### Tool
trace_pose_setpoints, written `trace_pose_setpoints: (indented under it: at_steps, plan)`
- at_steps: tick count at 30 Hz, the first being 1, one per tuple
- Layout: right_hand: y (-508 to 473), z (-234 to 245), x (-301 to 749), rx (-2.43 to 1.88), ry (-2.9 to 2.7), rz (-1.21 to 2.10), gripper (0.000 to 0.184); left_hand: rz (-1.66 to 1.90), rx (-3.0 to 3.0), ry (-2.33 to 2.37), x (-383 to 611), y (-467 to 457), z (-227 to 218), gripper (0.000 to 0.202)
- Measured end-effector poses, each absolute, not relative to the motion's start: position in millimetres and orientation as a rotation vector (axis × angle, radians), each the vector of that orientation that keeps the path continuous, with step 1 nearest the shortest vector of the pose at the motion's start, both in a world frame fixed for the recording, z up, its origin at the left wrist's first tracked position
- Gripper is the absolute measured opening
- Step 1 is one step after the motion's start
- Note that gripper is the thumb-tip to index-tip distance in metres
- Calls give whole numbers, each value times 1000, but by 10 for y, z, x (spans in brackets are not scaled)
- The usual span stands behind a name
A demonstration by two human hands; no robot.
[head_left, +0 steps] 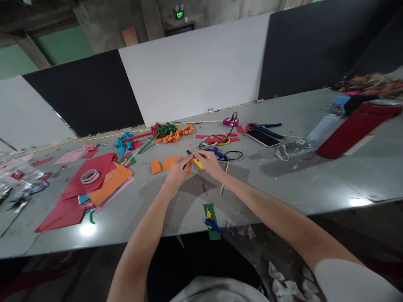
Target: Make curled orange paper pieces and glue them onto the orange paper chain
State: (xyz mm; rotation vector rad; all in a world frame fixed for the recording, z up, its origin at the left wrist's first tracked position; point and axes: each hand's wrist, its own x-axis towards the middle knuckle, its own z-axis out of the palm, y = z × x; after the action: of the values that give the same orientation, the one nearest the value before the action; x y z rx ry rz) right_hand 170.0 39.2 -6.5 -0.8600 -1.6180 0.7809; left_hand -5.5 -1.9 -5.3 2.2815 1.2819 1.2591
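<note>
Both my hands meet over the middle of the table. My left hand point(177, 171) pinches a small orange strip point(189, 167), which hangs down between the hands. My right hand point(208, 161) has its fingertips pressed together at the strip's top end. Just beneath them lies a yellow-handled tool point(198, 163), partly hidden by the fingers. Left of my left hand are a flat orange piece point(170, 162) and a smaller orange piece point(156, 166). Beyond my right hand is a blue glue gun point(214, 151) with a black cord.
Red sheets point(71, 212) and an orange sheet point(111, 183) lie left, with tape rolls point(90, 176) on top. Ruffled paper flowers point(166, 130) are behind. A phone point(262, 137), pliers point(267, 131), a clear bottle point(325, 123) and a red flask point(352, 130) are right. A green strip point(215, 234) overlaps the front edge.
</note>
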Motion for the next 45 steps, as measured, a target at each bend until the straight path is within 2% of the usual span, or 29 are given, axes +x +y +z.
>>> trace_pose_setpoints:
  at_steps: [8, 19, 31, 38, 45]
  plan:
    - [437, -51, 1728, -826, -1616, 654, 40, 1278, 2031, 1305, 28, -52, 23, 26]
    - [487, -108, 1722, -804, -1696, 763, 46, 1285, 1869, 1302, -8, 38, -35, 36]
    - [432, -29, 1732, -859, -1651, 673, 43, 1292, 1719, 1249, 14, 51, -38, 37]
    - [428, -29, 1747, -874, -1660, 679, 49, 1241, 1721, 1204, -18, 79, -5, 38]
    - [486, -42, 1754, -857, -1623, 815, 55, 1200, 1648, 1132, -50, 107, -13, 43]
